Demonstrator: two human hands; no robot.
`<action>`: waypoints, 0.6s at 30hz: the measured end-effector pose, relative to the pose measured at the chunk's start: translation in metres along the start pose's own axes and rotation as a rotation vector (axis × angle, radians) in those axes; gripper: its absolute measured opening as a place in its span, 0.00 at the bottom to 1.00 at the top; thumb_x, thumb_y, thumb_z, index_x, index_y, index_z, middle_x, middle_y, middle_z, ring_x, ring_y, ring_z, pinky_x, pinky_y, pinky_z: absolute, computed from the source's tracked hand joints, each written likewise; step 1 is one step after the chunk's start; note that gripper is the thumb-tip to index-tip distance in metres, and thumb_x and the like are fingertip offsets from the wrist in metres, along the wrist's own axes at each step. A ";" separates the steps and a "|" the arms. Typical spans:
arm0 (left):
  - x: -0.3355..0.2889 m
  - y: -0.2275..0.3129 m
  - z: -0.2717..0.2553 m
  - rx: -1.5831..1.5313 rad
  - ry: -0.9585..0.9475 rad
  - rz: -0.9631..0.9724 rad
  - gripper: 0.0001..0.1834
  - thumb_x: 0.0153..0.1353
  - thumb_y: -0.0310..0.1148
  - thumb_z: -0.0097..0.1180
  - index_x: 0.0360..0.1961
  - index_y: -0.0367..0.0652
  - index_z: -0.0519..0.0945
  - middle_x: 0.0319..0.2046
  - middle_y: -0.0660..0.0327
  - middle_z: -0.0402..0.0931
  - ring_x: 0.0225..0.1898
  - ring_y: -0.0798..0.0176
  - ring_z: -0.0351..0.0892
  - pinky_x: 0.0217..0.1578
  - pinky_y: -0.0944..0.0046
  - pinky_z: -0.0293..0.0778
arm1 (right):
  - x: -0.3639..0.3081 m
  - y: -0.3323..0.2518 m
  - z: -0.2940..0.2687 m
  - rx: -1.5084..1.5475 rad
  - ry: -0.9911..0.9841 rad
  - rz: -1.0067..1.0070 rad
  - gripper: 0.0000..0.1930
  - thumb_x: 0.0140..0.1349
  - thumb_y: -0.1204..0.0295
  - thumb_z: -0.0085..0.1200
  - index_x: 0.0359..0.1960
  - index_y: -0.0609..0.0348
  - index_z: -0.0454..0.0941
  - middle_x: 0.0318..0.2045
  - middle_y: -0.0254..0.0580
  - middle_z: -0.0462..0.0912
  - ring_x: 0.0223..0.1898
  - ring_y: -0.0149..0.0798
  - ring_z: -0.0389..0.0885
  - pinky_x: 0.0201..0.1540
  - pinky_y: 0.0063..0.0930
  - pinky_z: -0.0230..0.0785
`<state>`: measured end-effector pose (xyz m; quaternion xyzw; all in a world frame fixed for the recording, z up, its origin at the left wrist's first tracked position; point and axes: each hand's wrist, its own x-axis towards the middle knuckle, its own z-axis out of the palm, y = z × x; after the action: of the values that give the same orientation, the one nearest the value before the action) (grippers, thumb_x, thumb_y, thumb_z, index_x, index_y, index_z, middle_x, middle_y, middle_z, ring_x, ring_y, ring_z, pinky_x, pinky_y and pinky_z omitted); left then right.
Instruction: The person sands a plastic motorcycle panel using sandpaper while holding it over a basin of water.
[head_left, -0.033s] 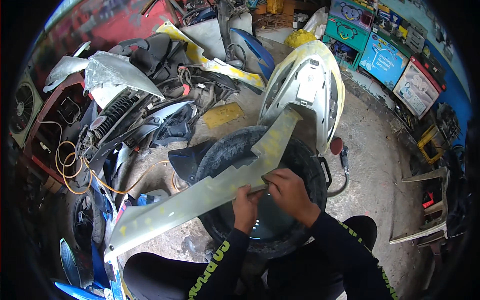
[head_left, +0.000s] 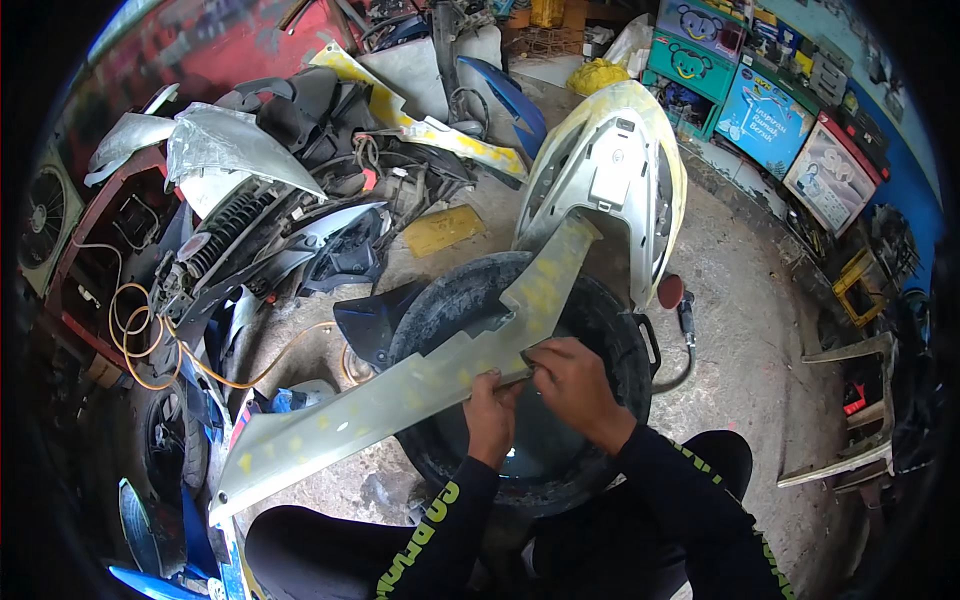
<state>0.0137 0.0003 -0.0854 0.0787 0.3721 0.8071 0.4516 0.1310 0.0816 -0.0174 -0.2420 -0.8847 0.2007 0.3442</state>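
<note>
Black tub (head_left: 460,300) partly hidden behind pale panel (head_left: 430,385), both sleeves (head_left: 685,500) cut off at lower edge

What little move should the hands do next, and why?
Maybe the right hand should slide a little along the edge of the motorcycle panel: it is at that edge, the left hand grips the panel close by, and yellow patches show on the pale surface.

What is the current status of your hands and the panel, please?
Left hand gripping pale panel by its edge; right hand at same edge. Panel held over black tub. White fairing near panel's far end, contact unclear.
</note>
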 end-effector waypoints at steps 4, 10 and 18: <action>-0.002 -0.001 0.008 -0.085 0.034 -0.020 0.14 0.65 0.30 0.50 0.50 0.36 0.74 0.46 0.57 0.76 0.50 0.57 0.79 0.52 0.56 0.76 | -0.005 -0.023 -0.003 0.108 0.017 -0.158 0.12 0.54 0.77 0.57 0.41 0.63 0.84 0.41 0.49 0.84 0.45 0.51 0.83 0.49 0.41 0.77; 0.001 -0.007 0.000 0.001 0.031 0.033 0.13 0.65 0.28 0.50 0.49 0.34 0.73 0.47 0.56 0.75 0.49 0.56 0.79 0.53 0.53 0.77 | -0.004 -0.007 0.000 -0.053 0.006 -0.104 0.11 0.56 0.77 0.57 0.41 0.63 0.84 0.42 0.48 0.84 0.46 0.51 0.82 0.50 0.41 0.76; -0.001 -0.004 0.000 -0.079 0.032 0.045 0.11 0.64 0.26 0.50 0.46 0.32 0.74 0.45 0.54 0.75 0.48 0.56 0.79 0.50 0.53 0.79 | -0.005 -0.028 -0.002 0.045 -0.030 -0.056 0.09 0.61 0.74 0.57 0.40 0.64 0.85 0.39 0.47 0.84 0.46 0.51 0.81 0.50 0.41 0.74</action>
<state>0.0170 0.0011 -0.0883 0.0564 0.3453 0.8323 0.4299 0.1280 0.0569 -0.0040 -0.2064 -0.8914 0.2142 0.3419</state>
